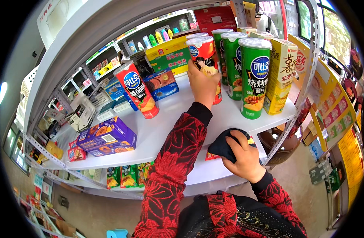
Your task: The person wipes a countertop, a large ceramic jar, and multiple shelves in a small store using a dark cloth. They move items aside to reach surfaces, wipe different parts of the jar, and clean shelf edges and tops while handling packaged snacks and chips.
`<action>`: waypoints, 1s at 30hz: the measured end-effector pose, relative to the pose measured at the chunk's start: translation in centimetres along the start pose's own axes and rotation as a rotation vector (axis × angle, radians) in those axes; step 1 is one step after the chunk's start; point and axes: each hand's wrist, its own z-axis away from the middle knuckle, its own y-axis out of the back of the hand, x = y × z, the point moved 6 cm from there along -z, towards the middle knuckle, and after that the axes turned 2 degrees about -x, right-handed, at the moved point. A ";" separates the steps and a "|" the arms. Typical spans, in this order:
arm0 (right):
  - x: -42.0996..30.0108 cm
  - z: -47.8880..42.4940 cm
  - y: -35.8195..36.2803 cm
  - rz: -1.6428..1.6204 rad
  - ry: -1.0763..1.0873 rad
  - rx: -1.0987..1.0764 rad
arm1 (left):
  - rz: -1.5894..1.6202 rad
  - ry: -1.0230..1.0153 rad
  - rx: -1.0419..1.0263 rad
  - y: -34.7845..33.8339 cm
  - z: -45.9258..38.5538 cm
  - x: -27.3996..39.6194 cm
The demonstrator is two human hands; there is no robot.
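Observation:
My left hand point(202, 84) is closed around a red potato chip canister point(202, 47) that stands upright on the white metal shelf point(170, 125). A dark cloth point(222, 145) is bunched in my right hand point(244, 154), just past the shelf's front edge. Green chip canisters point(255, 80) stand to the right of my left hand, beside a yellow and white snack carton point(279, 77). To the left, another red canister point(136, 89) leans a little in the view. A purple cookie box point(107, 138) lies near the front edge at the left.
Blue boxes point(161, 84) and a green and yellow carton point(170, 56) stand at the back. Small red packets point(76, 153) lie at the left edge. Green snack bags point(129, 175) sit on the shelf below. A perforated upright post point(307, 77) and a brown glazed jar point(281, 142) are at the right.

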 end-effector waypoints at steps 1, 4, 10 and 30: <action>0.0 0.0 0.0 -0.005 0.003 0.000 | -0.013 0.001 0.009 0.4 0.0 0.0; 0.0 0.0 0.1 -0.014 0.017 0.006 | 0.085 -0.047 0.049 2.5 0.1 1.3; 0.4 0.2 -0.1 -0.034 0.005 0.019 | -0.119 -0.088 0.193 11.8 3.0 2.7; 0.2 -0.1 -0.2 -0.053 0.017 0.050 | -0.163 -0.041 0.400 18.7 4.5 0.6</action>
